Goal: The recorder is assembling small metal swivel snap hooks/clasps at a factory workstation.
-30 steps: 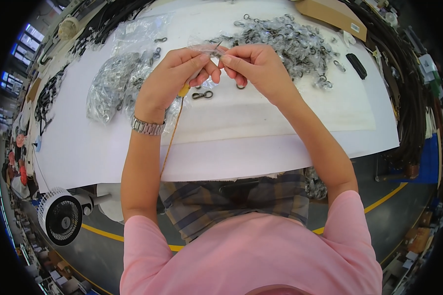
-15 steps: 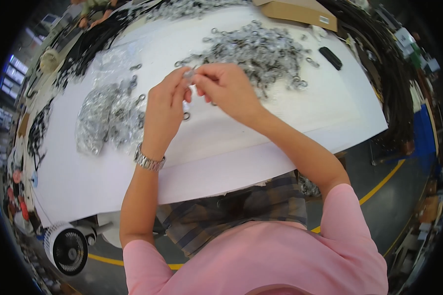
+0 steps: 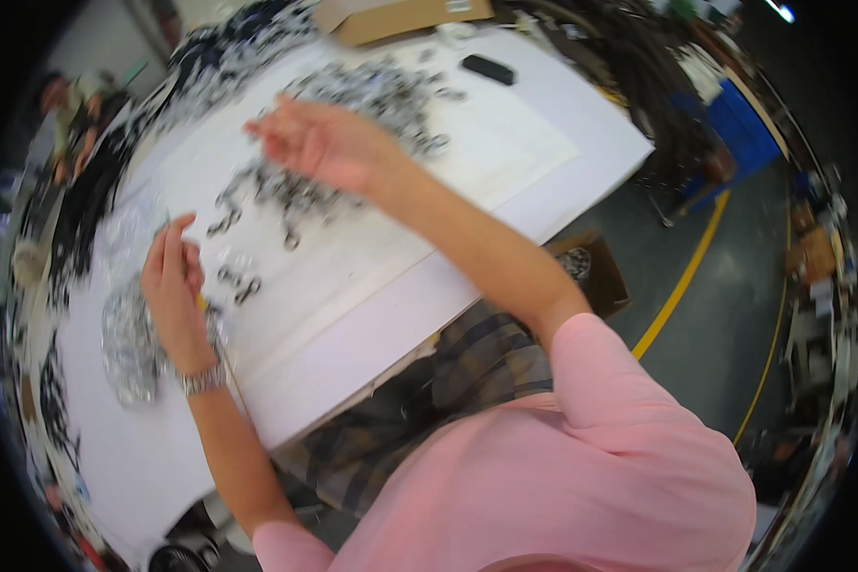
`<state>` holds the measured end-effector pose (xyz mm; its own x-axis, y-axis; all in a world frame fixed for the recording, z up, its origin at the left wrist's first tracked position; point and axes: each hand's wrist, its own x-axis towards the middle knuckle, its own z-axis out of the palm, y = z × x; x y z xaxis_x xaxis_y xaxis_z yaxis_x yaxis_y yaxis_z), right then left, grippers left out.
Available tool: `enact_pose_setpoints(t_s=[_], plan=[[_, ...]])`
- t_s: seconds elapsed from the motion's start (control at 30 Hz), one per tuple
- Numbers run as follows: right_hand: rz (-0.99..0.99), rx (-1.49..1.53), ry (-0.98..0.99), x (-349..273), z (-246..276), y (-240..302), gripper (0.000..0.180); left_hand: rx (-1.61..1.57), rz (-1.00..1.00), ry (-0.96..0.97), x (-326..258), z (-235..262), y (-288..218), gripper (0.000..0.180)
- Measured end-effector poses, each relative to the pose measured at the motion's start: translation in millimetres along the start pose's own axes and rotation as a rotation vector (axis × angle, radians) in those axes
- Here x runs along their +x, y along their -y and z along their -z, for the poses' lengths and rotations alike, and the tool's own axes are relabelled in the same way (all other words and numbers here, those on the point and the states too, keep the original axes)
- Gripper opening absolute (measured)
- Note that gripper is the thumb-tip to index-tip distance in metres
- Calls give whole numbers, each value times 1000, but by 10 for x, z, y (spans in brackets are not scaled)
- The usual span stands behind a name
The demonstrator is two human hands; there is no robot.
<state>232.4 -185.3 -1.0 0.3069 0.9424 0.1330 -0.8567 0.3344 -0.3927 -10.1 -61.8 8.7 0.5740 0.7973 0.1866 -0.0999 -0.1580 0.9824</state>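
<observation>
Near the left side of the white table (image 3: 353,353), my left hand (image 3: 173,286) is raised beside a clear plastic bag (image 3: 129,348) of small parts. Its fingers are curled together; whatever they hold is too small to make out. My right hand (image 3: 319,145), smeared by motion, hovers over a heap of small metal ring fittings (image 3: 386,93), many in clear wrapping. Its fingers look loosely apart, with nothing visible in them. A few loose fittings (image 3: 242,284) lie between my left hand and the heap.
A cardboard box (image 3: 405,21) and a black oblong object (image 3: 488,69) are at the table's far side. Dark strips (image 3: 105,181) hang along the left edge. Another person (image 3: 74,124) is at the far left. Below the right edge stands an open carton (image 3: 605,276).
My hands, together before, have come apart: the left toward the plastic bag, the right over the heap. The whole view has turned and shifted.
</observation>
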Motion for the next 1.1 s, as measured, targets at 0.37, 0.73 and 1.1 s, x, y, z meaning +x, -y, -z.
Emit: enact_pose_setpoints(t_s=[0.37, 0.73, 1.1], plan=[[287, -2335, 399, -344, -285, -1098, 27, -101, -67, -196, 160, 230, 100, 24], [258, -2461, 338, 351, -272, -1167, 33, -114, -52, -140, 216, 349, -60, 22], [183, -2244, 271, 157, -273, -1116, 15, 360, -142, -87, 262, 374, 249, 30]])
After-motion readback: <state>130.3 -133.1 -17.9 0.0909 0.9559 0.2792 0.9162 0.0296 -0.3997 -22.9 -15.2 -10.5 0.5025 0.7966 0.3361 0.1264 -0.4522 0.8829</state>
